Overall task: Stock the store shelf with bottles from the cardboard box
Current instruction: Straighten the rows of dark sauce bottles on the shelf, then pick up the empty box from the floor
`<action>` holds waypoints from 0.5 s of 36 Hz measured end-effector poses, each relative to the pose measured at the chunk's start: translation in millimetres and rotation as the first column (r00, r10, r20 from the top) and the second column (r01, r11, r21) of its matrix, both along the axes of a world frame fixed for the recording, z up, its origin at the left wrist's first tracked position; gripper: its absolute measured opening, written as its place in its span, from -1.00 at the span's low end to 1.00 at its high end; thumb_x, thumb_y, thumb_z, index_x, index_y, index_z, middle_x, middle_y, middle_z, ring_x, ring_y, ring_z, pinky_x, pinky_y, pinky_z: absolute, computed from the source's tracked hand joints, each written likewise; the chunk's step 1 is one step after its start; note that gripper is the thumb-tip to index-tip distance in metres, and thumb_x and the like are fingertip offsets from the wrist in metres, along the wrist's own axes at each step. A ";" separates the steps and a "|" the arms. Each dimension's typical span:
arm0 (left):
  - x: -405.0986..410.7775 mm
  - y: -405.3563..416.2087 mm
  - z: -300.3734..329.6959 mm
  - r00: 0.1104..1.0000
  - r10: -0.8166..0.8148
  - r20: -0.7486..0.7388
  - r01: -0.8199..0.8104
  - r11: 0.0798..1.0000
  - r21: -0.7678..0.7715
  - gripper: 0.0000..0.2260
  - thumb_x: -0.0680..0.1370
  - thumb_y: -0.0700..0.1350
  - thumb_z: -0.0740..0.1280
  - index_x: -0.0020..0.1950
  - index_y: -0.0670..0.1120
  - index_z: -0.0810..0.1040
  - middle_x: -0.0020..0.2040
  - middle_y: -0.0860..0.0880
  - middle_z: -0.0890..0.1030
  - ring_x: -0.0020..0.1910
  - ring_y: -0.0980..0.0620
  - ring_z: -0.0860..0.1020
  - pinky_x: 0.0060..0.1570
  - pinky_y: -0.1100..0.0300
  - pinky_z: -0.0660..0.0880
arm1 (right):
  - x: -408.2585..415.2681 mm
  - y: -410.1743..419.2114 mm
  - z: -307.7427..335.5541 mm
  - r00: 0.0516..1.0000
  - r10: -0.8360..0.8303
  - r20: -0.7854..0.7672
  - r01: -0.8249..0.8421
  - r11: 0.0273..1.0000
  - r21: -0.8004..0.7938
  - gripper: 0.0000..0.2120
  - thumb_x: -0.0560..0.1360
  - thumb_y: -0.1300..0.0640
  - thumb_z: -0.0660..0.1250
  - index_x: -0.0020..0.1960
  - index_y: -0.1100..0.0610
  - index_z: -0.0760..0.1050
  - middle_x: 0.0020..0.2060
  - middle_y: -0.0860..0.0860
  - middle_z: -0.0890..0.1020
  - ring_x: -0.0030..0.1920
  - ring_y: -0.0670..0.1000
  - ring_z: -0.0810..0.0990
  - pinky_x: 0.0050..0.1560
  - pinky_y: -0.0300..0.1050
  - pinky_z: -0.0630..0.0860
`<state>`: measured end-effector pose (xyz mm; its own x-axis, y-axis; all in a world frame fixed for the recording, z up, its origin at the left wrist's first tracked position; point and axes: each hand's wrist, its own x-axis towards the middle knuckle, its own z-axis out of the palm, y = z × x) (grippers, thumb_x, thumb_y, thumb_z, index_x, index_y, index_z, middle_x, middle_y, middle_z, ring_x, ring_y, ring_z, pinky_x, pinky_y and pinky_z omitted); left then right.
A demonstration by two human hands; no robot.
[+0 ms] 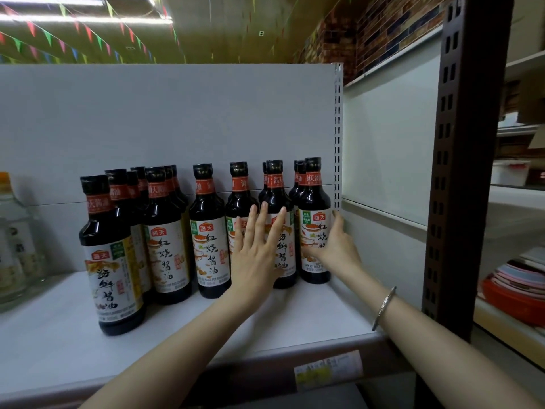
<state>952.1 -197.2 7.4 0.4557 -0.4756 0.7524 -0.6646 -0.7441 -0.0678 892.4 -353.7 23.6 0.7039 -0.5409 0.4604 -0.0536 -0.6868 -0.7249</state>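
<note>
My right hand [330, 246] is wrapped around the rightmost bottle [314, 225] at the shelf's [182, 326] right end; my left hand [256, 249] is flat with fingers spread, holding nothing, against the neighbouring bottle [280, 231]. I'd nudge both back gently, keeping pressure low on the body so neither tips. Both stand upright, caps up, labels facing me.

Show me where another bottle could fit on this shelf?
The shelf is bare along its front edge, before the bottles and around both forearms. There is also a bare strip between the front-left bottle and the clear bottle. The back right is crowded, where both hands work.
</note>
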 end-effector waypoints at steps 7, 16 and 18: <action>-7.1 0.4 -3.3 0.999 0.001 0.050 0.005 0.991 -0.135 -0.02 0.22 -0.11 0.59 0.52 0.03 0.11 0.47 -0.13 0.25 0.45 -0.14 0.15 0.44 -0.06 0.15 | -7.1 10.7 5.7 0.961 -0.083 0.264 0.114 0.988 -0.103 -0.16 0.40 0.05 0.47 0.50 0.11 0.06 0.39 0.15 0.32 0.38 0.13 0.28 0.31 0.01 0.30; -35.7 33.5 2.7 0.996 -0.024 0.088 0.050 0.952 -0.303 -0.60 0.47 -0.03 0.35 0.29 -0.10 0.47 0.24 -0.11 0.52 0.22 -0.13 0.47 0.21 -0.01 0.45 | -20.6 71.9 17.7 0.855 0.306 0.418 -0.181 0.933 -0.313 -0.94 0.47 0.25 0.36 -0.10 0.12 0.55 -0.19 -0.04 0.56 -0.13 -0.04 0.54 -0.05 -0.06 0.53; -45.6 49.3 7.1 0.996 -0.053 0.075 0.075 0.940 -0.333 -0.73 0.54 -0.04 0.26 0.20 -0.08 0.51 0.09 -0.03 0.60 0.09 -0.05 0.54 0.10 0.08 0.45 | -22.9 94.0 18.6 0.832 0.410 0.373 -0.294 0.897 -0.329 -0.93 0.49 0.26 0.35 -0.12 0.11 0.56 -0.24 -0.04 0.58 -0.19 -0.07 0.56 -0.14 -0.21 0.53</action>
